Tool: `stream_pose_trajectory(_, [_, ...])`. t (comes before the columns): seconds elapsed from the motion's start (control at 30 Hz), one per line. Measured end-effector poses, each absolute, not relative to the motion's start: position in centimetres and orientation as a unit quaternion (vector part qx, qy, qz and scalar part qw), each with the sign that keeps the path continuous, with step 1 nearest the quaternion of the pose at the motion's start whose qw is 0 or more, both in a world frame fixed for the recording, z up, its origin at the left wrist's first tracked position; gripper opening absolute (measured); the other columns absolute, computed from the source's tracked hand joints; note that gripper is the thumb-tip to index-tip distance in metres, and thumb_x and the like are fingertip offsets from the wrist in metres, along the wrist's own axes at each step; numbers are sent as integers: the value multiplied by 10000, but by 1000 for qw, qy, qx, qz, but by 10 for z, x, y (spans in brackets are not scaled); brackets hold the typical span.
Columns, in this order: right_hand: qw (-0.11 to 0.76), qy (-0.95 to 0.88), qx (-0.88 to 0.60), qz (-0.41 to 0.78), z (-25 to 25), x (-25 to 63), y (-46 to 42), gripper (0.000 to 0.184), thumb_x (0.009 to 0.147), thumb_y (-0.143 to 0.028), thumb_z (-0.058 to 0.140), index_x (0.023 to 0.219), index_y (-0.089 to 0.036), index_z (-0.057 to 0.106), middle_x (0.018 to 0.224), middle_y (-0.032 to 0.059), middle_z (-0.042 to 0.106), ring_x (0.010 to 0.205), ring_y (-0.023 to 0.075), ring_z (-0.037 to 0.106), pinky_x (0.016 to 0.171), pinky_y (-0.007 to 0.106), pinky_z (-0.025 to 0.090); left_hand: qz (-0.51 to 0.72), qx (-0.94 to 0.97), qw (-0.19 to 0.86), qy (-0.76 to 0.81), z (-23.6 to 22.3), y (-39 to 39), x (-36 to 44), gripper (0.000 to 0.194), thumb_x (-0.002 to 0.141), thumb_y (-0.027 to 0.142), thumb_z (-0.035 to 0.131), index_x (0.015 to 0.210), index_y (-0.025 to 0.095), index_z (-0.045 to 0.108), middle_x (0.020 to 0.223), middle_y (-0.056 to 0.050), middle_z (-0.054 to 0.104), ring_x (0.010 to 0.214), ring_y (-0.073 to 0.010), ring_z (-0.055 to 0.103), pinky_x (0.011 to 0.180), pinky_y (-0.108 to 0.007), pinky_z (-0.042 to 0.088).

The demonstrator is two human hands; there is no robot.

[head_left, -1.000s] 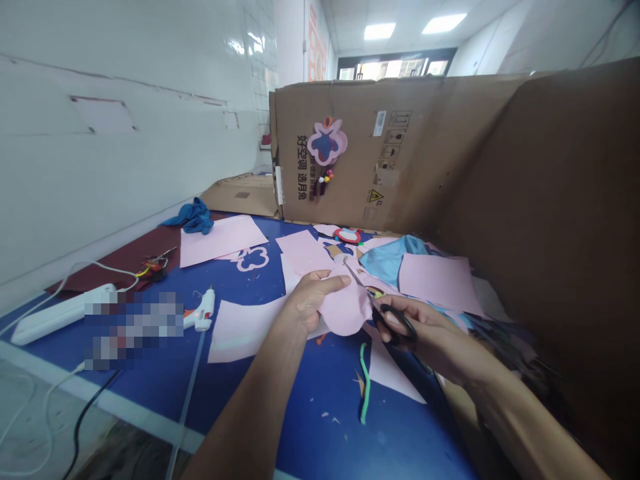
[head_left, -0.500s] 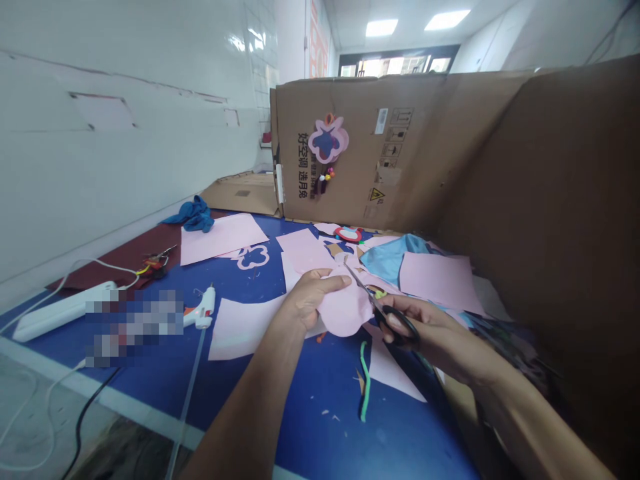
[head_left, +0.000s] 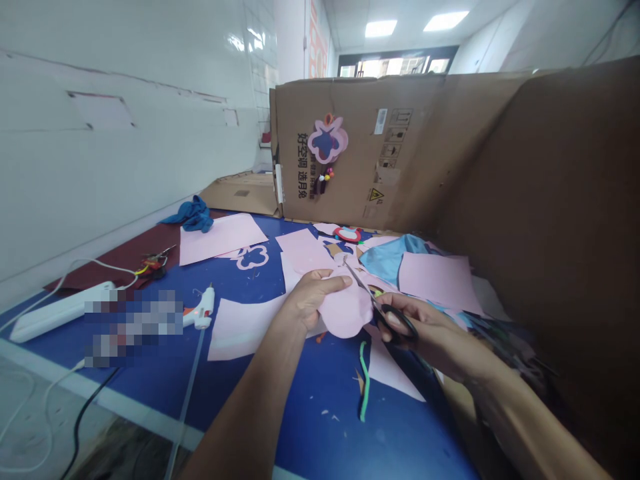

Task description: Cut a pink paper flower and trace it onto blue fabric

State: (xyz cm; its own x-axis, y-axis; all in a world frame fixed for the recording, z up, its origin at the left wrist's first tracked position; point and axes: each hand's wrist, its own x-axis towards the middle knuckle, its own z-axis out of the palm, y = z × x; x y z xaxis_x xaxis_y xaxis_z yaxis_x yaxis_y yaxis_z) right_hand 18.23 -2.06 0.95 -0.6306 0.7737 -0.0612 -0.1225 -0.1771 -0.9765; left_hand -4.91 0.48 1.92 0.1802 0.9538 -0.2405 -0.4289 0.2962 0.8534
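Pinched between the thumb and fingers of my left hand [head_left: 314, 293] is a pink paper cutout [head_left: 345, 313] with a rounded, scalloped edge. My right hand [head_left: 415, 323] is closed round the black handles of a pair of scissors [head_left: 399, 325]. The metal blades lie along the cutout's upper right edge and point away from me. How far apart the blades are is hard to make out. Below the cutout, a green pipe cleaner [head_left: 365, 383] lies on the blue table [head_left: 320, 440].
Pink paper sheets [head_left: 223, 240] and a flower-shaped paper outline [head_left: 253, 257] are spread around. At left are a glue gun [head_left: 204, 310], a power strip [head_left: 65, 310] and cables. Light blue fabric [head_left: 393, 260] lies at right. Cardboard [head_left: 425, 153] stands behind, with a pink flower decoration [head_left: 327, 141] on it.
Both hands hold almost the same position. The pink cutout has tilted very slightly in my left hand; the scissors stay at its right edge.
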Motion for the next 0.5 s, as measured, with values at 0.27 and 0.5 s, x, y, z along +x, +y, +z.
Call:
stream_pose_trajectory(0.27, [311, -574, -299, 696, 12, 184, -22, 310, 973, -472, 766, 1080, -194, 679, 835, 28, 566, 720, 147, 391, 620, 265, 302, 495, 329, 694, 406, 20, 4, -49, 270, 700, 158, 845, 947, 81, 769, 819, -134, 784, 631, -213, 729, 611, -323, 608])
stream_pose_trajectory(0.5, [312, -571, -315, 691, 11, 185, -21, 301, 956, -472, 787, 1062, -205, 694, 836, 25, 578, 727, 150, 420, 639, 269, 324, 487, 338, 692, 412, 21, 4, -51, 259, 691, 176, 857, 918, 98, 760, 809, -122, 783, 593, -211, 718, 510, -295, 562])
